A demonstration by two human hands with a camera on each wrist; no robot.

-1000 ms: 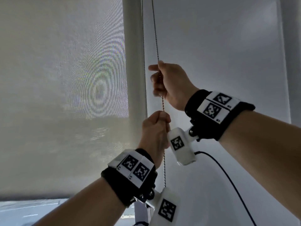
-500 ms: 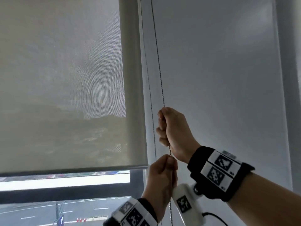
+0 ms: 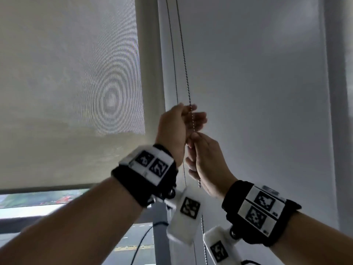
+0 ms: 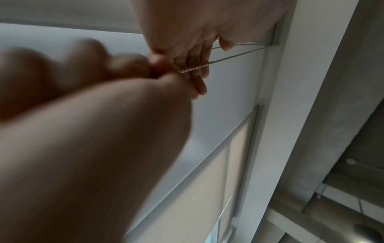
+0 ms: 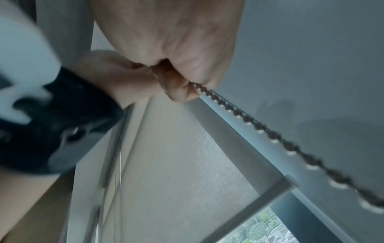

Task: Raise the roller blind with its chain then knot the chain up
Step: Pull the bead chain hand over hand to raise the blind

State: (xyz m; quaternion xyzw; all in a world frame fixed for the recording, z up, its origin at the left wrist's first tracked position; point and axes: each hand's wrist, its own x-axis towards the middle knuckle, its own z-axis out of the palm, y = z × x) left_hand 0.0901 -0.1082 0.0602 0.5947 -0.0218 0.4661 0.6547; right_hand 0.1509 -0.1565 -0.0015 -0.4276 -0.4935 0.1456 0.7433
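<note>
The beige roller blind (image 3: 66,92) hangs at the left, its bottom bar (image 3: 47,188) above a strip of bare window. The bead chain (image 3: 184,60) runs down beside the frame. My right hand (image 3: 208,161) grips the front strand in a fist, and the chain (image 5: 259,129) trails out below that right hand (image 5: 176,49). My left hand (image 3: 179,127) is just above it, fingers loosely straight around the strand without closing on it. In the left wrist view the left hand (image 4: 187,41) is spread behind the chain (image 4: 228,57), with the blurred right hand (image 4: 93,98) pinching it.
A pale window post (image 3: 149,73) stands between the blind and a smooth grey panel (image 3: 257,92) at the right. The thinner back strand (image 3: 172,54) hangs close to the post. A street shows under the blind (image 3: 38,201). A black cable (image 3: 141,243) dangles below my wrists.
The right hand pulled the chain down and the blind's bottom bar rose. The left hand let go below the right hand and moved up above it.
</note>
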